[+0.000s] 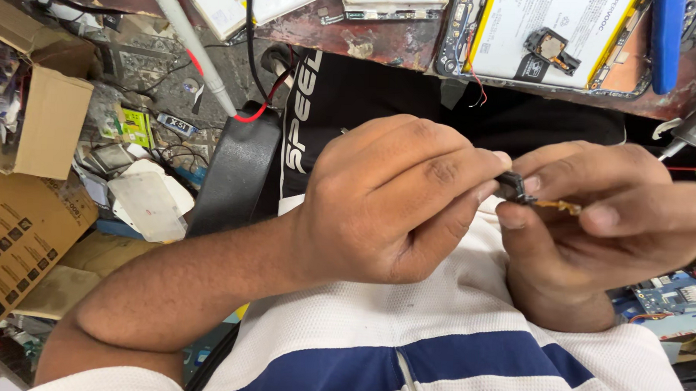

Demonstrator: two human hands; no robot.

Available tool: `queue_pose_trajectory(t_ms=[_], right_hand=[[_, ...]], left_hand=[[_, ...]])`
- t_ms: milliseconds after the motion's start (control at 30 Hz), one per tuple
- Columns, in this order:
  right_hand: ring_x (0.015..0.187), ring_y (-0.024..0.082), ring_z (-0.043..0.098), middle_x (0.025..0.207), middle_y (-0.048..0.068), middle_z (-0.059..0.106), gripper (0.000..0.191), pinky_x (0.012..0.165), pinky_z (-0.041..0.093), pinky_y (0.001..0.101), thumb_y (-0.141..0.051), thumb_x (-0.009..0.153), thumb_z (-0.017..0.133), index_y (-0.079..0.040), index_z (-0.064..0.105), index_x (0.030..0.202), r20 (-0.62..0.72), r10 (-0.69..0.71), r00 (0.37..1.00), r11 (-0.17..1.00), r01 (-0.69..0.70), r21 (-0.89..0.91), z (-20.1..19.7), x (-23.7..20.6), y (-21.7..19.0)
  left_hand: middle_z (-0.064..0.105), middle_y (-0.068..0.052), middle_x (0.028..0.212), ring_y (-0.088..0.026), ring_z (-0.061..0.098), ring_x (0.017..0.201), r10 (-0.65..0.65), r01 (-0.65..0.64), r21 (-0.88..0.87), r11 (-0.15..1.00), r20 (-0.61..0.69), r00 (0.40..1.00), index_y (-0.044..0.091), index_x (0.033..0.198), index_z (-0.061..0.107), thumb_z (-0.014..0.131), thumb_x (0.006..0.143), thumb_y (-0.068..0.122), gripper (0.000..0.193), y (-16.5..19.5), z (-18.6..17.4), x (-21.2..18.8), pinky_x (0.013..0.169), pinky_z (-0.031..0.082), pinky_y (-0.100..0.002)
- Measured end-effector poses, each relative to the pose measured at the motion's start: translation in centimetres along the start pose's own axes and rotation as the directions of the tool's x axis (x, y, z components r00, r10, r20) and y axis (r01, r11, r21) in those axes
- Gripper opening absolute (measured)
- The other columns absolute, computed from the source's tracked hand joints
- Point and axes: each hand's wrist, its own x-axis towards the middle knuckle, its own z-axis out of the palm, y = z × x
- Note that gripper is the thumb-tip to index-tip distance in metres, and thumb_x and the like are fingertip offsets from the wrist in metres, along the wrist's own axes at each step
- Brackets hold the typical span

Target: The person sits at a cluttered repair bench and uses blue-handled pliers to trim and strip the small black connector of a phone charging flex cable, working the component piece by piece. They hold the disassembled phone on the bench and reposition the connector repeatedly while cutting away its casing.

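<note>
My left hand [394,197] and right hand [594,219] both pinch the small black part [512,186] between meeting fingertips, its orange flex tail [560,204] running rightward.

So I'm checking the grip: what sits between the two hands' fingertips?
In the head view, a small black part with an orange flex strip is pinched between the left hand and right hand.

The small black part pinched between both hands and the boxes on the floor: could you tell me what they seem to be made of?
The small black part looks like moulded plastic, dark and faintly glossy, with a thin amber strip, probably flexible circuit film, trailing towards the right hand. The left hand pinches it too. The boxes look like plain brown cardboard, matte, with creased flaps.
</note>
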Motion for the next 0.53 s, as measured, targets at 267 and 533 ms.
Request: queue_pose_trajectory(t_ms=[267,533], right_hand=[[0.077,0.017,0.068,0.091,0.013,0.065,0.046,0.076,0.060,0.0286,-0.001,0.097,0.084,-0.012,0.045,0.120,-0.063,0.511,0.857,0.729,-0.393,0.561,0.1,-2.6,-0.4],[0.089,0.014,0.066,0.099,0.011,0.066,0.043,0.078,0.056,0.0219,0.000,0.101,0.073,-0.012,0.045,0.132,0.344,0.591,0.730,0.105,-0.492,0.864,0.9,-0.8,-1.8]], left_hand=[[0.069,-0.007,0.100,-0.019,0.071,0.085,-0.024,0.024,-0.005,1.000,-0.034,0.999,0.004,0.121,0.068,0.081,0.103,0.012,0.023,0.3,0.5,0.1,0.072,0.059,-0.029],[0.065,-0.004,0.100,-0.018,0.067,0.086,-0.041,0.048,-0.068,0.997,0.094,0.995,0.007,0.129,0.069,0.084,0.095,0.029,0.044,1.1,-0.1,0.1,0.073,0.057,-0.029]])
